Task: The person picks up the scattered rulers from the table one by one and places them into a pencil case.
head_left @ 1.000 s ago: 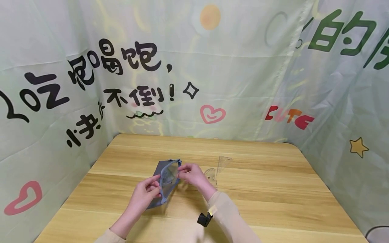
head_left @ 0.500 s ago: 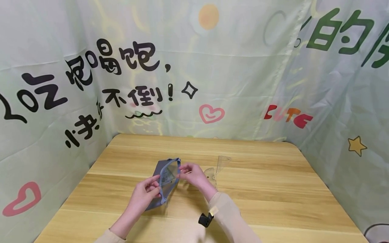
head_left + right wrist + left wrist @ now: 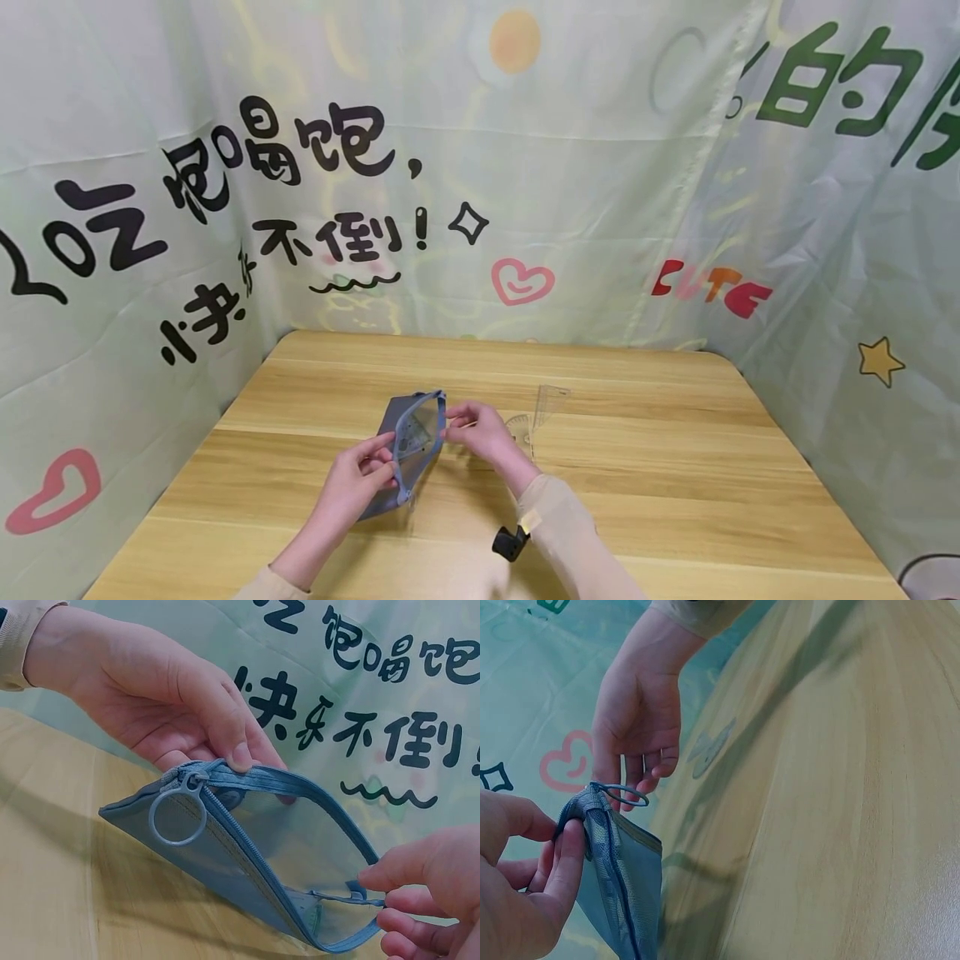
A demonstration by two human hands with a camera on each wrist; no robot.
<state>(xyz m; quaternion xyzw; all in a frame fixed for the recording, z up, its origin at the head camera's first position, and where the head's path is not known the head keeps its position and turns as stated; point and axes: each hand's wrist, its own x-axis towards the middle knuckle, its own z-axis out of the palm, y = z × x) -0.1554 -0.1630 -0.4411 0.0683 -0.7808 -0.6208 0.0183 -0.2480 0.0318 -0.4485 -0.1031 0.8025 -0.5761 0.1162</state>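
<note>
A blue zip pouch (image 3: 384, 425) stands tilted on the table with its mouth spread open. My left hand (image 3: 358, 473) pinches the near left rim, thumb and fingers on both sides of the edge, as the left wrist view shows. On the opposite rim, my right hand (image 3: 480, 432) holds the edge between its fingertips, seen more closely in the right wrist view. A ring-shaped zip pull (image 3: 178, 817) hangs from one end of the zip. Inside the pouch lies a clear flat piece with dark markings (image 3: 414, 435), partly hidden by the rim.
Right of the pouch, a clear protractor (image 3: 520, 430) and a clear set square (image 3: 552, 403) lie on the wooden table (image 3: 645, 467). A black camera (image 3: 510, 543) sits at the right wrist. Printed cloth (image 3: 585, 208) encloses the table's back and sides.
My right hand has shifted very slightly to the right along with the pouch's rim. My left hand keeps its grip and the pouch stays in about the same place.
</note>
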